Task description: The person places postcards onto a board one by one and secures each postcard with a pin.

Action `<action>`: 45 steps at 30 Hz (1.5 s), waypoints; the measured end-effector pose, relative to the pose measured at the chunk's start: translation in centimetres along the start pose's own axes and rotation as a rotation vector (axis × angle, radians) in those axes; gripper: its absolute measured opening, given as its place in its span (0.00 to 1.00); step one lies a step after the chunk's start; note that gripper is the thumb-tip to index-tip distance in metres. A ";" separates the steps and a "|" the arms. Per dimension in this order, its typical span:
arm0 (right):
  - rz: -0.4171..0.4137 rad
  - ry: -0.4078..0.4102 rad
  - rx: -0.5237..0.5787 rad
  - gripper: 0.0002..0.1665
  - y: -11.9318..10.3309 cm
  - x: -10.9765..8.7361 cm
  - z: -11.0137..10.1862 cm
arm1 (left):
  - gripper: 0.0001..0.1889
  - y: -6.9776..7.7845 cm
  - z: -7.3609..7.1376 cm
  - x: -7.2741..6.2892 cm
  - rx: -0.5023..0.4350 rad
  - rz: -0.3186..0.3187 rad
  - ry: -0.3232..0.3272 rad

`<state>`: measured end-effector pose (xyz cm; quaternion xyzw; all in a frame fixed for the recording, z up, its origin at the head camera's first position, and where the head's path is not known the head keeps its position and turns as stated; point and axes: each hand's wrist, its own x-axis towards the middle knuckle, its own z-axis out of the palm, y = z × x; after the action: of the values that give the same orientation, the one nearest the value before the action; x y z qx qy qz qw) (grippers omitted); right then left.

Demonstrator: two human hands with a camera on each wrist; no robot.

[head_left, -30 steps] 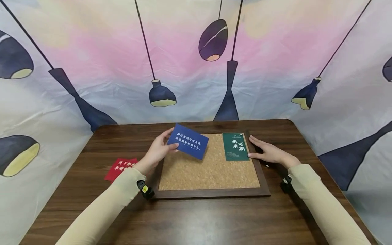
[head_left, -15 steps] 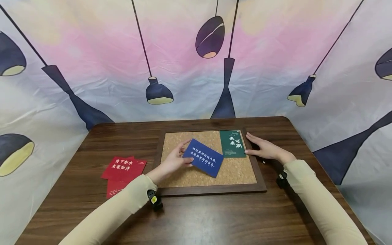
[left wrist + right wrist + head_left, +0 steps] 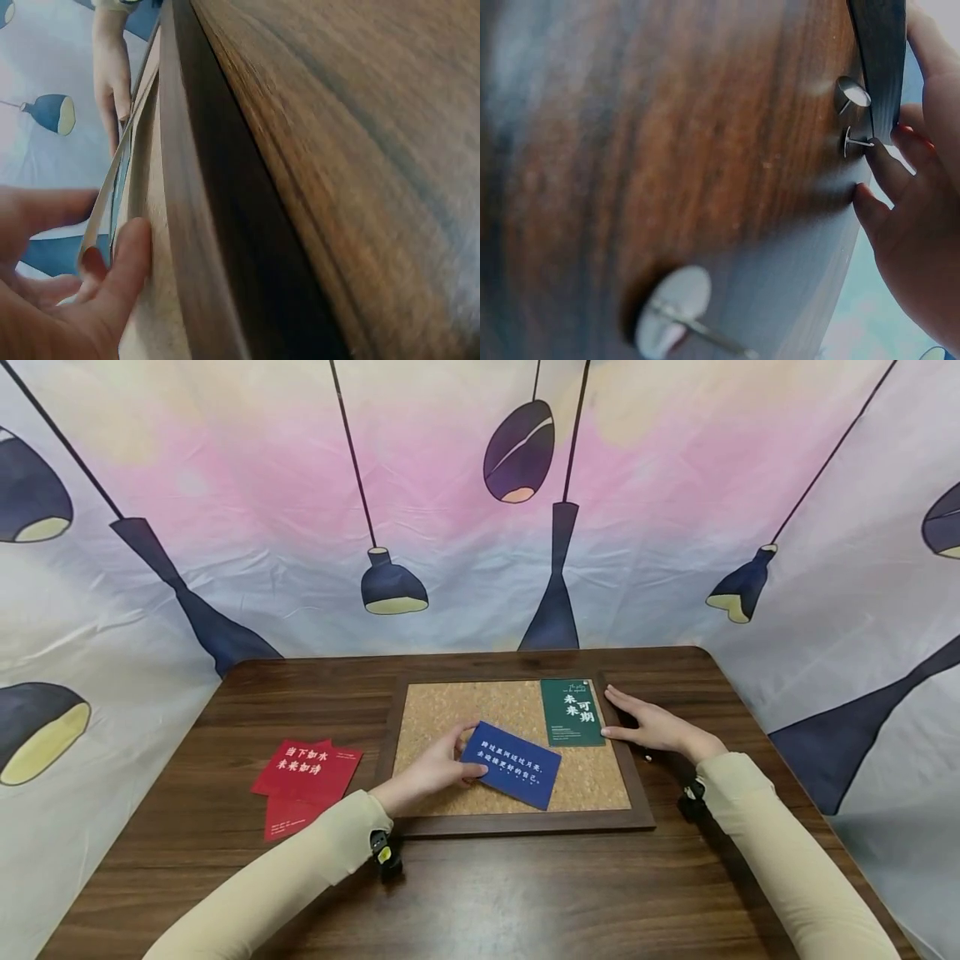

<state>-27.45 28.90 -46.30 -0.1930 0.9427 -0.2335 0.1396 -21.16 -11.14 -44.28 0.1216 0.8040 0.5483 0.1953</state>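
As the red cards with white Chinese lettering lie overlapping on the wood-grain table at the far left, the person's left hand reaches past them over the corkboard. This hand pinches the left end of a blue card, thumb on the printed face and fingers behind. The card therefore extends rightward from the left hand and sits between the two hands, well apart from the right one; it tilts over the front half of the cork, and whether its lower edge touches the surface cannot be told. Farther right, a green card lies flat at the board's back right corner, against the brown frame. Beside it, the right hand rests at the frame's right side, fingers extended and spread, grasping nothing; its thumb tip is just beside the green card. Near that hand, the right wrist view shows three metal thumbtacks on the tabletop.
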 end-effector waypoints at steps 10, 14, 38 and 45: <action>-0.007 0.005 0.016 0.58 0.2 -0.3 0.5 | 0.48 1.0 -0.6 -0.2 0.362 -0.005 -0.157; -0.007 0.006 0.016 0.59 0.4 -0.5 0.9 | 0.44 1.1 -0.7 -0.3 0.392 -0.016 -0.223; -0.003 0.025 0.023 0.58 0.2 -0.6 1.2 | 0.35 1.7 2.1 0.2 0.533 -0.028 -0.163; -0.007 0.024 0.006 0.59 0.1 -0.1 0.3 | 0.31 2.6 2.5 0.7 0.586 0.003 -0.130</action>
<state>-27.26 28.92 -46.61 -0.1931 0.9429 -0.2391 0.1281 -20.68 -7.81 -42.80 0.2087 0.9137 0.2841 0.2022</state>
